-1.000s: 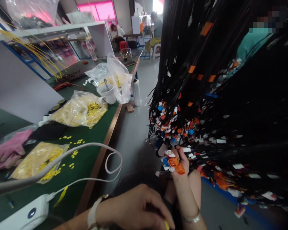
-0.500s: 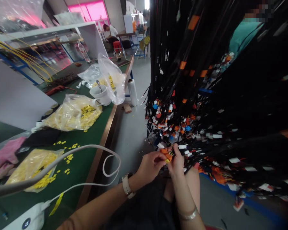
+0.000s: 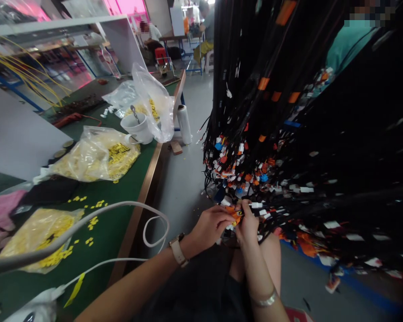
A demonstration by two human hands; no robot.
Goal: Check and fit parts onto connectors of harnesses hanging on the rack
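My left hand (image 3: 211,227), with a watch at the wrist, is closed with its fingertips on an orange connector (image 3: 231,211). A bit of yellow shows beside the connector at my fingertips; whether it is a separate piece I cannot tell. My right hand (image 3: 249,229) is wrapped round the black cable end of the same wire harness, its thumb up. White connectors (image 3: 257,205) on cable ends lie right beside that thumb. Many black wire harnesses (image 3: 235,112) hang in front of me, their ends crowded with white, orange, red and blue connectors.
On the green table (image 3: 121,210) at left lie a bag of yellow pieces (image 3: 100,154), another open bag (image 3: 43,237), loose yellow pieces, a white mug (image 3: 137,129) and pink gloves (image 3: 3,214). A grey cable (image 3: 121,205) arches across. A co-worker's green sleeve (image 3: 345,44) shows behind the harnesses.
The view has shifted slightly. My left hand's fingers have moved in closer over the orange connector, covering more of it. My right hand keeps its hold.
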